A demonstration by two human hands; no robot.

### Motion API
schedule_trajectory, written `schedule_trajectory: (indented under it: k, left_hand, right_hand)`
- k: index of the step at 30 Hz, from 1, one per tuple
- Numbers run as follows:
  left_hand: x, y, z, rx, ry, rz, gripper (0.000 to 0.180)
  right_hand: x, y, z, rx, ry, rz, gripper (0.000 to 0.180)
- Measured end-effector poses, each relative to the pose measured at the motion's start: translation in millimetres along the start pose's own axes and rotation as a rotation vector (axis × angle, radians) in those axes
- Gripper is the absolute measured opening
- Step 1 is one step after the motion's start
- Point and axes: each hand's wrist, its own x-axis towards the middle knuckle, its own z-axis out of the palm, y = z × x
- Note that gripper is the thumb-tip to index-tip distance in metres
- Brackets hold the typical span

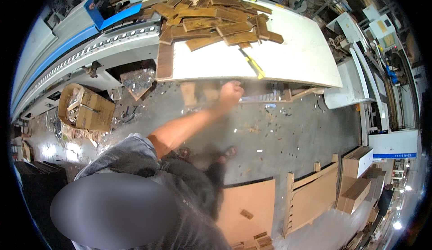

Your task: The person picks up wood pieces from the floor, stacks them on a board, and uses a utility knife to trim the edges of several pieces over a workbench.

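1. One hand (231, 92) is seen stretched out on a bare forearm towards the front edge of the white tabletop (297, 56); it is blurred by motion, so it cannot be told whether its fingers are spread or closed, nor whether anything is held.
2. Which hand it is cannot be fixed with certainty; it is taken as the right one. The other hand is not seen at all.
3. A yellow-handled tool (254, 64) is laid on the tabletop just above the hand, near the edge; its tip is too small to make out.
4. A loose heap of brown wooden boards (211, 18) is spread over the far left part of the tabletop, some overhanging its edge.
5. Under the tabletop edge, beside the hand, a pale frame is smeared and unclear.
6. A torn cardboard box (87, 108) is set on the grey floor (288, 128) to the left.
7. Sandalled feet are partly hidden by dark trousers.
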Motion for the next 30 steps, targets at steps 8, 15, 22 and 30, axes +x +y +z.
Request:
schedule_trajectory:
  k: [8,15,22,30]
  left_hand:
    - [104,35,58,0.548,0.188,-0.206,0.069]
    - [154,81,105,0.69,0.273,-0.374,0.077]
    - [168,51,109,0.653,0.521,-0.363,0.07]
    - [190,68,133,0.626,0.54,-0.438,0.077]
  right_hand:
    - [116,-40,-104,-0.038,-0.063,0.108,0.014]
    - [274,-207,-196,0.234,-0.106,-0.328,0.016]
    - [309,-502,-135,0.097,-0.143,-0.741,0.023]
    - [245,-756,6,-0.325,-0.4,-1.162,0.042]
